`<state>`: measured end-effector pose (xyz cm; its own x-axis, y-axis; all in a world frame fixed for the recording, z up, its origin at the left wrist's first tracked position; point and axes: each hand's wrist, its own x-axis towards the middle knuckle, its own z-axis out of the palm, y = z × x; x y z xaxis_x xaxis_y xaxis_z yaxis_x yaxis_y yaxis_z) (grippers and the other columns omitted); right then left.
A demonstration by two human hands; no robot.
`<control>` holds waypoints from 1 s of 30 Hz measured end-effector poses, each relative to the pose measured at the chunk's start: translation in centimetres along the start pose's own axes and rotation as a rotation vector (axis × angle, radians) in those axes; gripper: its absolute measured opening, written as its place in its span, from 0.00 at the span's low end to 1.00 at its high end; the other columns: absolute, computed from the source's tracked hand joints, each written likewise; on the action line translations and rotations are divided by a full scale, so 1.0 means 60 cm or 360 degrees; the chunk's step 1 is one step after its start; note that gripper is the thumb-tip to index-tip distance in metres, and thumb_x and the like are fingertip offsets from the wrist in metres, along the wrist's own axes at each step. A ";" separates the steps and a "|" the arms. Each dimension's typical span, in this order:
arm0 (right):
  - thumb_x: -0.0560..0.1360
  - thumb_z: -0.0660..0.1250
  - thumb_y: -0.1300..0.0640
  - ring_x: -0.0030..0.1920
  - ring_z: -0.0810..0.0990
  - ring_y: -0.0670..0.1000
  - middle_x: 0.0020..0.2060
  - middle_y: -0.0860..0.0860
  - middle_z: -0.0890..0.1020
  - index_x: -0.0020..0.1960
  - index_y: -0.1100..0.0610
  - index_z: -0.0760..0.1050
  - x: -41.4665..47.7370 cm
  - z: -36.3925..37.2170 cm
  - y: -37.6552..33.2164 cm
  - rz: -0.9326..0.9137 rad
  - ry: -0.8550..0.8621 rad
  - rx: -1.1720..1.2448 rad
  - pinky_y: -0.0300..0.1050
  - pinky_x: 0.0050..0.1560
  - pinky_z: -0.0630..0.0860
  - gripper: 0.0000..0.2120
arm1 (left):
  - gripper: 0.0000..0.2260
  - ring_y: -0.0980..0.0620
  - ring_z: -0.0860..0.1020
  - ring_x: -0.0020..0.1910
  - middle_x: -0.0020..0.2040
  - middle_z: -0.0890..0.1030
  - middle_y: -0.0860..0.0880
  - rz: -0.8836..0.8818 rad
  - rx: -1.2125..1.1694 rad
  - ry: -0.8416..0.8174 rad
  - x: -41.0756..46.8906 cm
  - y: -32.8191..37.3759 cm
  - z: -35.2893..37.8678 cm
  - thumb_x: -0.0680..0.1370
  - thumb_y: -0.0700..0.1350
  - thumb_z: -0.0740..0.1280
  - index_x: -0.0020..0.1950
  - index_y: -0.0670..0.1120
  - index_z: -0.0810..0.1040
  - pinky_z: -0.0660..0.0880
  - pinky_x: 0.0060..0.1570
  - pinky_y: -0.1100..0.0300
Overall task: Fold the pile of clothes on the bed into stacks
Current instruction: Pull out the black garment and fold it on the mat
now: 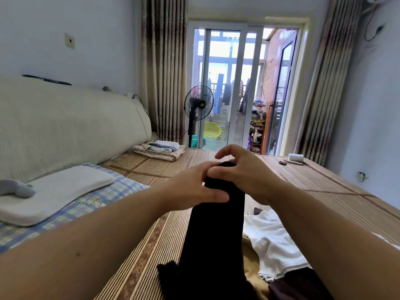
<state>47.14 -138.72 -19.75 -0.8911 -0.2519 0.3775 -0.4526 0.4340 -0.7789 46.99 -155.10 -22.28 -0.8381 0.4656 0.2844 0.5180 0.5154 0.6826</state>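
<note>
A long black garment (214,232) hangs in front of me, held up above the bed's bamboo mat (151,169). My left hand (194,187) grips its upper part from the left, thumb across the cloth. My right hand (240,172) pinches the top edge from the right, with the index finger raised. The garment's lower end trails onto the mat near me. A white garment (272,245) lies crumpled to the right, beside a tan piece (252,265) and a dark maroon piece (298,286). A folded stack (160,149) of light cloths sits at the far side of the bed.
A white pillow (56,191) lies on a checked blue sheet (112,195) at the left, below a padded headboard (65,126). A standing fan (198,109) and glass balcony doors are beyond the bed. Small items and a white roll (296,157) rest at the far right corner.
</note>
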 end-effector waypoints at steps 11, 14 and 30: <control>0.75 0.66 0.64 0.45 0.82 0.53 0.51 0.55 0.81 0.55 0.46 0.79 0.008 -0.014 -0.001 0.0360 0.0131 0.0291 0.49 0.42 0.83 0.15 | 0.09 0.55 0.73 0.37 0.37 0.73 0.55 -0.0189 0.0223 0.1017 0.007 0.007 0.033 0.74 0.54 0.70 0.48 0.52 0.73 0.66 0.34 0.61; 0.76 0.66 0.64 0.46 0.81 0.53 0.48 0.57 0.82 0.45 0.53 0.81 0.025 -0.004 -0.026 0.0388 0.0369 0.0543 0.46 0.38 0.82 0.08 | 0.20 0.56 0.77 0.42 0.43 0.78 0.55 -0.0235 -0.0044 0.0846 -0.006 0.029 0.090 0.69 0.59 0.73 0.54 0.53 0.71 0.72 0.40 0.59; 0.74 0.67 0.56 0.53 0.79 0.57 0.50 0.54 0.83 0.55 0.52 0.82 0.047 -0.139 -0.042 -0.0138 0.0443 -0.1413 0.44 0.51 0.71 0.11 | 0.08 0.57 0.80 0.40 0.38 0.84 0.55 -0.0332 0.0542 0.0660 -0.028 -0.101 -0.129 0.74 0.49 0.65 0.42 0.54 0.84 0.71 0.39 0.62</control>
<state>45.49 -133.30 -12.55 -0.7767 -0.1479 0.6123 -0.2745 0.9543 -0.1178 43.93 -164.58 -21.71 -0.8900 0.0437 0.4539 0.3031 0.8005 0.5171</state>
